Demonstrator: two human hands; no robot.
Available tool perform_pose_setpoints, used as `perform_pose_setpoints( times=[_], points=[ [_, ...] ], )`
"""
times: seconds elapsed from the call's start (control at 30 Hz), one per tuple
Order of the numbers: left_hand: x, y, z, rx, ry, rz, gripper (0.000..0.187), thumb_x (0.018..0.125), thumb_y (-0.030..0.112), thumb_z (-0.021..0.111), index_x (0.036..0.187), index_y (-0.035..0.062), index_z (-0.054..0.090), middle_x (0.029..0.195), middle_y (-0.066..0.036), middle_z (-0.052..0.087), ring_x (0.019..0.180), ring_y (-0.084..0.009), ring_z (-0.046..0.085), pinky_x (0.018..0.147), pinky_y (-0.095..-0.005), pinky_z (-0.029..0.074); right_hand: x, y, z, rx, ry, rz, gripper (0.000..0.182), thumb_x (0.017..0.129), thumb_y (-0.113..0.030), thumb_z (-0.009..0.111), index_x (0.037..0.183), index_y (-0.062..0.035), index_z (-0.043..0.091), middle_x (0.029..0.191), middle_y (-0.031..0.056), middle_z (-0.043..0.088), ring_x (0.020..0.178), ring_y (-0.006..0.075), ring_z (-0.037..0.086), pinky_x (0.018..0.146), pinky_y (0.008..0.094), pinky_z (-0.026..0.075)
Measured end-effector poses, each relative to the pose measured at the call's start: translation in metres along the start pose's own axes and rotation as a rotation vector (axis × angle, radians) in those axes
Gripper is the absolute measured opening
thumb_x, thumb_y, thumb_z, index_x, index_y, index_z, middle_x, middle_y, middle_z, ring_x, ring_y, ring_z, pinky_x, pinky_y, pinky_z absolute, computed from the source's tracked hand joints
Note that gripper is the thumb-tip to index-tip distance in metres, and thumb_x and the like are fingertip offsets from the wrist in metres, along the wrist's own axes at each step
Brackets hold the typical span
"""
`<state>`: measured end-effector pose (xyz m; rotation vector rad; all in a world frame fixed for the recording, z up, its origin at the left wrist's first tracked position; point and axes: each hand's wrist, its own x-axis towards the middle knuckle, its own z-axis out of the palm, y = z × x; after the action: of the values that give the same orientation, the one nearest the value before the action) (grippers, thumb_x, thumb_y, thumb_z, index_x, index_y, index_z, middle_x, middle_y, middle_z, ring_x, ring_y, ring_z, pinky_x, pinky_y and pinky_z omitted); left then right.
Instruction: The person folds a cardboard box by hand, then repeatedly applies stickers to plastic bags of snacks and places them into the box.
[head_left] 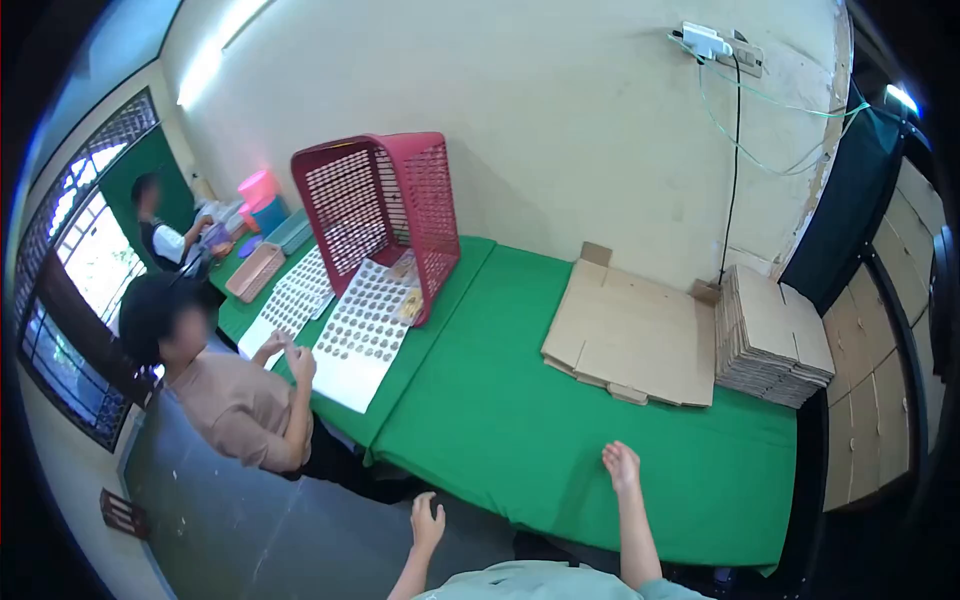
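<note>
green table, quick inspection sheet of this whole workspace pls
surface: green cloth, lightly creased
job's things: flat cardboard pieces lying beyond the right hand, cardboard stack at far right
clutter: pink basket on its side, white sheets with rows of dark round spots
grippers: left hand near the front edge, right hand above the cloth, both look empty
cables: black cable hanging from the wall socket
surroundings: co-worker at left, another person farther back
</note>
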<state>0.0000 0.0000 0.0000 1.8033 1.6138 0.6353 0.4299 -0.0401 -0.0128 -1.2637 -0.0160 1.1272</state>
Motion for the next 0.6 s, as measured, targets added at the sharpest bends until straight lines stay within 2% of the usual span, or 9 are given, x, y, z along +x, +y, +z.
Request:
perform_pose_setpoints(
  times=[0.03, 0.07, 0.1, 0.17, 0.2, 0.3, 0.33, 0.43, 0.6],
  points=[
    [-0.006, 0.008, -0.005, 0.099, 0.101, 0.026, 0.045, 0.075, 0.015, 0.056, 0.117, 0.0059, 0.042, 0.122, -0.015, 0.039, 0.113, -0.0316, 0.036, 0.094, -0.0452, 0.027, 0.006, 0.000, -0.007, 0.035, 0.008, -0.016, 0.050, 0.086, -0.024, 0.046, 0.123, 0.0042, 0.029, 0.124, 0.0227, 0.037, 0.109, 0.0293, 0.044, 0.089, 0.0366, 0.040],
    [-0.009, 0.005, -0.009, 0.157, 0.073, -0.011, 0.051, 0.078, 0.021, 0.054, 0.122, 0.0044, 0.036, 0.130, -0.017, 0.030, 0.120, -0.0329, 0.029, 0.096, -0.0490, 0.022, 0.011, 0.002, -0.012, 0.075, 0.013, -0.034, 0.049, 0.086, -0.024, 0.045, 0.122, 0.0047, 0.030, 0.123, 0.0225, 0.038, 0.108, 0.0287, 0.045, 0.088, 0.0350, 0.041],
    [0.087, 0.031, 0.018, 0.200, 0.112, 0.003, 0.053, 0.079, 0.023, 0.053, 0.124, 0.0041, 0.034, 0.132, -0.017, 0.027, 0.121, -0.0333, 0.026, 0.096, -0.0504, 0.020, 0.101, -0.050, 0.028, 0.141, 0.027, -0.088, 0.047, 0.086, -0.023, 0.045, 0.121, 0.0049, 0.031, 0.123, 0.0222, 0.038, 0.103, 0.0280, 0.048, 0.085, 0.0342, 0.043],
    [0.096, 0.027, 0.031, 0.326, 0.082, -0.073, 0.058, 0.080, 0.028, 0.052, 0.128, 0.0036, 0.029, 0.136, -0.017, 0.020, 0.125, -0.0342, 0.020, 0.097, -0.0530, 0.017, 0.132, -0.056, 0.024, 0.230, 0.146, -0.076, 0.044, 0.086, -0.023, 0.044, 0.118, 0.0053, 0.033, 0.122, 0.0217, 0.039, 0.095, 0.0264, 0.053, 0.078, 0.0327, 0.046],
    [0.105, 0.023, 0.029, 0.321, -0.072, -0.143, 0.067, 0.082, 0.037, 0.047, 0.133, 0.0049, 0.017, 0.140, -0.016, 0.005, 0.129, -0.0345, 0.004, 0.097, -0.0573, 0.010, 0.142, -0.060, 0.032, 0.314, 0.139, -0.083, 0.045, 0.084, -0.025, 0.048, 0.115, 0.0051, 0.035, 0.119, 0.0211, 0.040, 0.087, 0.0244, 0.055, 0.068, 0.0314, 0.048],
    [0.116, 0.019, 0.048, 0.384, -0.106, -0.235, 0.072, 0.083, 0.043, 0.042, 0.135, 0.0060, 0.008, 0.141, -0.015, -0.003, 0.129, -0.0348, -0.004, 0.096, -0.0595, 0.005, 0.162, -0.073, 0.055, 0.360, 0.390, -0.032, 0.046, 0.081, -0.025, 0.054, 0.110, 0.0048, 0.036, 0.107, 0.0190, 0.047, 0.080, 0.0225, 0.057, 0.061, 0.0295, 0.049],
    [0.117, 0.021, 0.046, 0.379, -0.142, -0.242, 0.074, 0.083, 0.045, 0.040, 0.135, 0.0061, 0.004, 0.141, -0.016, -0.009, 0.129, -0.0352, -0.008, 0.095, -0.0617, 0.004, 0.167, -0.071, 0.061, 0.319, 0.493, -0.023, 0.036, 0.078, -0.023, 0.059, 0.100, 0.0010, 0.043, 0.090, 0.0141, 0.052, 0.069, 0.0186, 0.058, 0.051, 0.0267, 0.047],
    [0.118, 0.019, 0.045, 0.410, -0.187, -0.261, 0.075, 0.083, 0.045, 0.040, 0.135, 0.0060, 0.003, 0.140, -0.016, -0.009, 0.128, -0.0360, -0.009, 0.095, -0.0612, 0.004, 0.167, -0.065, 0.062, 0.243, 0.542, -0.077, 0.021, 0.076, -0.017, 0.060, 0.089, -0.0062, 0.048, 0.074, 0.0061, 0.055, 0.058, 0.0161, 0.055, 0.048, 0.0245, 0.043],
    [0.123, 0.006, 0.048, 0.412, -0.283, -0.280, 0.079, 0.083, 0.048, 0.038, 0.135, 0.0056, -0.003, 0.139, -0.017, -0.016, 0.127, -0.0379, -0.013, 0.096, -0.0599, 0.004, 0.161, -0.072, 0.050, 0.444, 0.303, -0.068, 0.019, 0.077, -0.016, 0.059, 0.089, -0.0050, 0.049, 0.080, 0.0063, 0.052, 0.069, 0.0162, 0.053, 0.060, 0.0285, 0.046]
  ],
)
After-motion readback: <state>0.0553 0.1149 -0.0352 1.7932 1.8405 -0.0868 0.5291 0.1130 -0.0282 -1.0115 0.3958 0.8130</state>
